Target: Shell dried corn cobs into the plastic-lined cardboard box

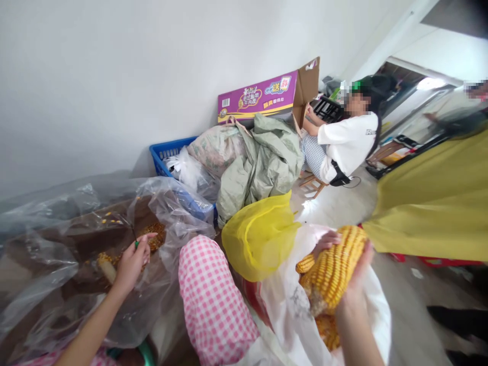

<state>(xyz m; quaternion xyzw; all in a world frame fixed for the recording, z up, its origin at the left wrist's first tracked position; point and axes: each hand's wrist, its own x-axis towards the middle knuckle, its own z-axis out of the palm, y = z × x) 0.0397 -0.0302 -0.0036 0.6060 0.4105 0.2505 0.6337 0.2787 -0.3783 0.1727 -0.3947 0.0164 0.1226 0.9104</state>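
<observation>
My left hand is closed round a thin screwdriver-like tool with a green handle and a dark shaft pointing up. Below that hand, a partly stripped corn cob and loose kernels lie in a plastic-lined box. On the other side, my right hand grips a large yellow ear of corn over the mouth of a white sack. More ears show inside the sack. Fingers appear at the ear's far left edge; I cannot tell whose they are.
A yellow mesh bag hangs between my pink-checked knee and the sack. Ahead stand a blue basket with bags, a green-grey sack and a purple carton. A person sits beyond; yellow cloth hangs at right.
</observation>
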